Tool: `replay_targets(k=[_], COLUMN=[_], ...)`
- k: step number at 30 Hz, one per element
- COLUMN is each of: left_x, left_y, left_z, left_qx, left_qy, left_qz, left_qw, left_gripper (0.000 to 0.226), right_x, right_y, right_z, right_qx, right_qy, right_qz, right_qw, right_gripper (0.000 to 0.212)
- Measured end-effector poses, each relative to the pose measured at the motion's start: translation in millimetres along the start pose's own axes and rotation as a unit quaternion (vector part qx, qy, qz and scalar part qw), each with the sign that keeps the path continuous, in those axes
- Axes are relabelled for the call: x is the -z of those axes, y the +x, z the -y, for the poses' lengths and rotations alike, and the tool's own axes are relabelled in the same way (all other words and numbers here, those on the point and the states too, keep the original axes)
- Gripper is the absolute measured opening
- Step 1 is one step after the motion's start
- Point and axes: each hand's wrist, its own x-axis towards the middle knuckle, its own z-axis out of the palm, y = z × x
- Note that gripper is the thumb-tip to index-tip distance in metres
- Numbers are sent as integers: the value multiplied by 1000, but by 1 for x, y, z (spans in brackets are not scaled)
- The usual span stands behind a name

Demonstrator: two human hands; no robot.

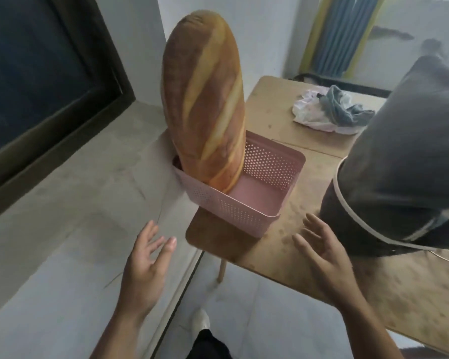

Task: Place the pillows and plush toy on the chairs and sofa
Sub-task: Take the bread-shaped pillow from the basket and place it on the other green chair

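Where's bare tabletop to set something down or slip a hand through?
Free: the table strip between basket and cloth pile; the near edge between basket and grey pillow, under the right hand. Crowded: the basket's left end, filled by the upright bread pillow; the table's right side under the grey pillow.

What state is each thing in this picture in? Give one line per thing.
Bread pillow: upright, lower end in basket.
Basket: on table corner, overhanging.
Grey pillow: on table, tilted.
Cloth: crumpled on table.
Left hand: open, empty.
Right hand: open, empty.
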Motion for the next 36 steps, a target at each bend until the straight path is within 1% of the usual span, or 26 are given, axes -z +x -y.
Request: replay_targets(k=[2,5,8,9,11,13,14,15,17,19,21,24,27,28,29,33,34,36], left_x=[6,5,-14,-23,-39,-52,-56,-60,-66,-69,-73,-79,-84,-85,-86,-86,-85,-83], left_y=[53,117,165,181,209,225,230,232,234,233,229,225,222,221,219,208,204,196], left_z=[-21,-58,-83,-88,-86,-71,-63,-57,-50,-55,-72,-104,-137,-148,-158,-191,-199,-211], left_qx=[-15,-51,-123,-137,-141,-132,-115,-99,-89,-94,-114,-181,-217,-231,-247,-299,-305,-322], left_qy=[8,2,11,5,17,45,56,65,60,27,8,5,-38,-52,-67,-136,-149,-179], left_qz=[21,65,132,150,162,154,147,140,121,93,68,46,45,48,49,57,61,74], left_qw=[1000,997,984,979,977,978,981,983,987,991,991,982,974,970,966,943,939,927], left_gripper=[63,83,80,86,102,111,108,104,92,82,84,103,116,115,109,59,52,51], right_x=[-20,-40,-59,-66,-82,-102,-113,-124,-140,-141,-130,-105,-86,-81,-77,-60,-56,-49], right_y=[33,85,144,165,203,232,242,248,252,252,251,246,237,233,228,193,181,153], right_z=[20,39,50,52,54,58,60,62,64,69,79,100,122,129,135,161,167,178], right_qx=[1,14,8,5,-10,-34,-35,-17,34,49,53,60,66,69,76,106,109,126], right_qy=[-5,-16,-6,-2,11,51,58,53,45,54,61,79,87,87,82,61,60,54], right_qz=[-8,-11,-6,-13,-28,-17,5,36,98,118,112,95,37,18,2,-51,-72,-129], right_qw=[1000,1000,1000,1000,999,998,998,998,994,990,990,991,993,994,994,991,990,982], right_gripper=[66,64,59,55,51,57,62,66,64,60,57,53,61,66,70,74,75,79])
